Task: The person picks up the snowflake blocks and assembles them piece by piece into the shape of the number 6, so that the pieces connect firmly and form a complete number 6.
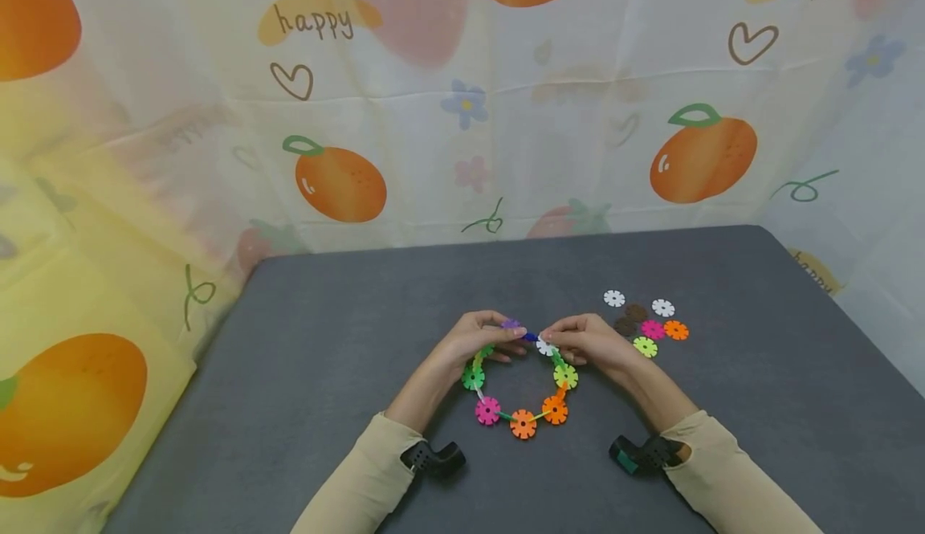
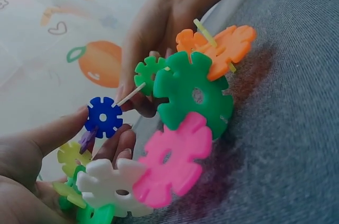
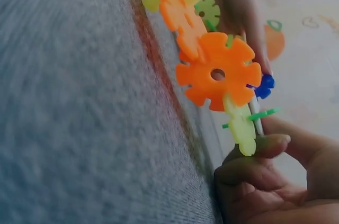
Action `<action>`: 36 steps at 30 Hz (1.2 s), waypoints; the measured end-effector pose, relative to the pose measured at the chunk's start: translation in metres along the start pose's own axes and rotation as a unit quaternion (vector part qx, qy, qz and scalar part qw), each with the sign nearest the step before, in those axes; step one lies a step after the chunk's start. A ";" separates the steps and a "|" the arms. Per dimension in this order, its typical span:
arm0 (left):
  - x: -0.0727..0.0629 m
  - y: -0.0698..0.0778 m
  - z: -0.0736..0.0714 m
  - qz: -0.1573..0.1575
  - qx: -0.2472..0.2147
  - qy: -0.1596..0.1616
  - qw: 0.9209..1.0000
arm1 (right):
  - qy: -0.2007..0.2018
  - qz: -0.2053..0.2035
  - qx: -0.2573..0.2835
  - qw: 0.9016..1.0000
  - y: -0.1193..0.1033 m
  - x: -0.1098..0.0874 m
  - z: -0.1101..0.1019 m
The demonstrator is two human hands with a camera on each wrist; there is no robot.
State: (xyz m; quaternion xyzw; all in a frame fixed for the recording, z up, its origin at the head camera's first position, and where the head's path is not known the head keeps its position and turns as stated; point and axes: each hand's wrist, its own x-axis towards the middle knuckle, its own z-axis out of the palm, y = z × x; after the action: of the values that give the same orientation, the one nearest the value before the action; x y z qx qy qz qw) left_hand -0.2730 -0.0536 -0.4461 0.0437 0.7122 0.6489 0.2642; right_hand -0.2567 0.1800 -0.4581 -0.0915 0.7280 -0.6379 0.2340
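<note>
Over the grey table point(image 1: 325, 373), a ring of discs point(image 1: 523, 431) spans both hands: the left hand point(image 1: 470, 341) pinches its blue disc point(image 2: 109, 109), the right hand point(image 1: 598, 343) its white disc point(image 1: 545, 348), probably steadying their joint.

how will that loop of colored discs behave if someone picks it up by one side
The loop of colored discs is probably light, as its pieces look like thin plastic. It would likely sag or twist, since they meet only at narrow edge slots. A hard tug might pop a joint apart; no glue shows.
</note>
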 end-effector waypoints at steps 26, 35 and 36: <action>0.003 0.002 -0.008 -0.008 -0.006 -0.012 1.000 | -0.014 0.005 0.047 0.999 -0.004 0.001 0.003; -0.001 0.001 -0.001 0.017 0.017 0.024 0.999 | 0.061 0.023 0.078 0.995 -0.003 0.000 0.013; -0.001 0.002 0.000 0.017 0.018 0.032 0.999 | 0.065 0.021 0.083 0.994 -0.003 0.000 0.014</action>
State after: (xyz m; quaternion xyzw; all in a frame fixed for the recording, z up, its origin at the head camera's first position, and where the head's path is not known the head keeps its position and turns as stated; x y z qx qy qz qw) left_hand -0.2727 -0.0537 -0.4440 0.0400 0.7307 0.6419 0.2290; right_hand -0.2512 0.1674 -0.4560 -0.0149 0.6881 -0.6956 0.2060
